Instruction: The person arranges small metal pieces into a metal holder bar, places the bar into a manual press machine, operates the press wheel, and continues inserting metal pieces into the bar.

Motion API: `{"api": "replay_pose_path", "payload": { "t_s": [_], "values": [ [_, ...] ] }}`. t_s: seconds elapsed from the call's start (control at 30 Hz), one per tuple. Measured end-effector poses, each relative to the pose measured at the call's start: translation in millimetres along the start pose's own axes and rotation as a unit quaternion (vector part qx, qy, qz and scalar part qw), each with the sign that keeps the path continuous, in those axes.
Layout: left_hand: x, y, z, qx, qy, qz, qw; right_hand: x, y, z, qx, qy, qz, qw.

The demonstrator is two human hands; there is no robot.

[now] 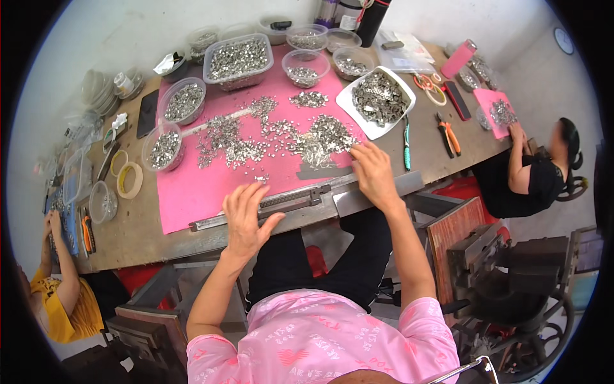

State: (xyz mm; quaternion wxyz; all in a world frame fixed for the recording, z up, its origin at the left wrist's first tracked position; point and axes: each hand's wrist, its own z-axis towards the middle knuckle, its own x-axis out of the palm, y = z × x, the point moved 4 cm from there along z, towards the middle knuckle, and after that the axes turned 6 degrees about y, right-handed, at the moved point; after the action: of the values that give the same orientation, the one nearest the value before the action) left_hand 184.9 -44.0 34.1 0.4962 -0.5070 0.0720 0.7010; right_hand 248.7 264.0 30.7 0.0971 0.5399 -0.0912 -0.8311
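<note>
My left hand [245, 216] is open, its fingers stretched and thumb apart, above a long metal rail [217, 221] at the table's near edge. Set along that rail is a dark ridged strip [291, 200]. My right hand [373, 171] has bent fingers drawn together at the right edge of a pile of small silvery metal pieces [323, 137]; anything between its fingertips is too small to make out. Looser metal pieces [224, 137] spread leftward over a pink mat [176, 205]. Below my right hand lies a flat grey metal plate [352, 202].
Around the mat stand a clear rectangular tub [238, 83], several round bowls [158, 168] and a white dish [348, 102], all with metal pieces. Orange-handled pliers [453, 137], a teal-handled tool [407, 150] and scissors [435, 93] lie right. Co-workers sit at left [61, 297] and right [531, 169].
</note>
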Motion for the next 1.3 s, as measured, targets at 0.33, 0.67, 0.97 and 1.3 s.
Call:
{"api": "replay_pose_path", "payload": {
  "t_s": [0.33, 0.67, 0.97, 1.3],
  "values": [
    [109, -54, 100, 0.12, 0.182, 0.009, 0.976, -2, 12, -15, -0.011, 0.103, 0.006, 0.995],
    [100, -46, 114, 0.084, 0.139, -0.13, 0.978, -12, -5, -9, 0.043, -0.026, 0.083, 0.995],
    [117, -46, 135, 0.095, 0.064, -0.072, 0.991, -3, -5, -4, 0.051, -0.04, 0.075, 0.995],
    [133, -52, 141, 0.107, 0.054, -0.035, 0.992, -2, -5, 1, 0.036, -0.029, 0.066, 0.997]
  ]
}}
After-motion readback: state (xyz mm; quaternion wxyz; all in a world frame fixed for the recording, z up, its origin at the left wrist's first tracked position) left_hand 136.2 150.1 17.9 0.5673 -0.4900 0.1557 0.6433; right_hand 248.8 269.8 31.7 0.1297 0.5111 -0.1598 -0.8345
